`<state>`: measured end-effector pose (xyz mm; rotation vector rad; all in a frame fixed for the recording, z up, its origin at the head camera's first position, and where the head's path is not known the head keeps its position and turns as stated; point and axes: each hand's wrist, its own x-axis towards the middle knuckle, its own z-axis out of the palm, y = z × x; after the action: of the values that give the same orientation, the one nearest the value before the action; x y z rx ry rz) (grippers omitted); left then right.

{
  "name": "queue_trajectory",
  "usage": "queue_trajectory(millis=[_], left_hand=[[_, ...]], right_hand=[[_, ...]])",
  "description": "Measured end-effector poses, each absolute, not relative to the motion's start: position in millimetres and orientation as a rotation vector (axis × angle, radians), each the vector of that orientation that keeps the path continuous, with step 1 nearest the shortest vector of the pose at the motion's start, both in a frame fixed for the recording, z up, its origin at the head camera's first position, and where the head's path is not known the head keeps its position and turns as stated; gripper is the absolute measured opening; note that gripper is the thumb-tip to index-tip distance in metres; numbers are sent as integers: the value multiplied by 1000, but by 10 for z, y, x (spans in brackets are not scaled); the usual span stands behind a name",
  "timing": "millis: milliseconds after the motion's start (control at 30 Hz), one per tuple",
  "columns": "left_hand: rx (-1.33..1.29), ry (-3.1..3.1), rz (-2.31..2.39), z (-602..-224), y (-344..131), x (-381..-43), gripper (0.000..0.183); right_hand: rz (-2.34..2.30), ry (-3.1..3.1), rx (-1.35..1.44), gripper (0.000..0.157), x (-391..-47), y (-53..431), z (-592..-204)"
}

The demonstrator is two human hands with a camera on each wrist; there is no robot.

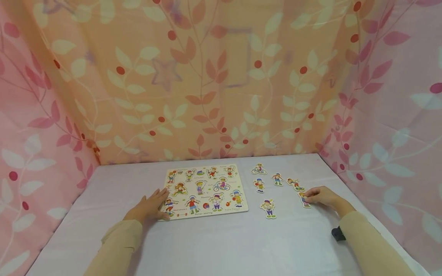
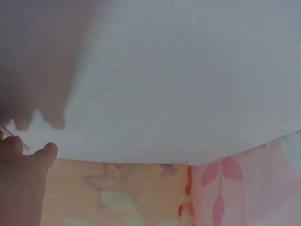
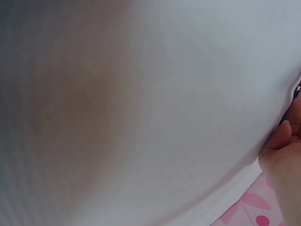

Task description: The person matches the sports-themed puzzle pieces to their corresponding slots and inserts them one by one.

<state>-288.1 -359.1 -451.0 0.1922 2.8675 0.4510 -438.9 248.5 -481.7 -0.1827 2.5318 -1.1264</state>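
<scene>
A wooden puzzle board [image 1: 203, 219] printed with children at sports lies flat on the table. My left hand [image 1: 150, 206] rests at the board's left edge, fingers spread and thumb at the near-left corner. To the right of the board, my right hand [image 1: 324, 197] pinches a flat child-shaped puzzle piece [image 1: 304, 200] between thumb and fingertips. Its neighbour is a skateboarder piece [image 1: 295, 184], just beyond it. In the left wrist view part of the left hand [image 2: 28, 174] shows at the lower left; the right wrist view catches the right hand [image 3: 284, 146] at its edge.
More loose pieces lie right of the board: a cyclist [image 1: 258, 168], a roller skater [image 1: 277, 179], a child with a ball [image 1: 259, 185] and a child in purple trousers [image 1: 268, 209]. A small black object [image 1: 338, 234] sits by the right forearm. Patterned curtains [image 1: 214, 96] surround the table.
</scene>
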Motion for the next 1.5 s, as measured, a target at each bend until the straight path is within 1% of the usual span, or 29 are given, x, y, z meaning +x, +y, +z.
queue_trajectory(millis=[333, 633, 733, 833, 967, 1033, 1200, 1333, 1500], left_hand=[[187, 2860, 437, -4464, -3575, -2880, 103], [183, 2860, 437, -4535, -3608, -2882, 105], [193, 2869, 431, -4541, -3609, -2881, 104], [183, 2868, 423, -4547, -3611, -2886, 104], [178, 2862, 420, -4530, -3597, -2889, 103], [176, 2857, 428, -4523, -3591, -2892, 103], [187, 2846, 480, -4540, -3611, -2903, 107], [198, 2845, 487, -4552, -3635, -2908, 110], [181, 2853, 441, -4546, -3620, -2901, 106]], right_hand=[[-1119, 2545, -169, 25, -4384, 2463, -4783], [-1234, 2547, -108, 28, -4299, 2369, -4770], [-1233, 2553, -134, 26, -4273, 2316, -4729], [-1224, 2552, -153, 27, -4257, 2251, -4681], [-1233, 2542, -121, 31, -4240, 2147, -4612], [-1247, 2543, -91, 30, -4227, 2089, -4571], [-1252, 2566, -85, 28, -4174, 1956, -4466], [-1270, 2599, -143, 28, -4125, 1839, -4429], [-1333, 2642, -264, 24, -4093, 1687, -4432]])
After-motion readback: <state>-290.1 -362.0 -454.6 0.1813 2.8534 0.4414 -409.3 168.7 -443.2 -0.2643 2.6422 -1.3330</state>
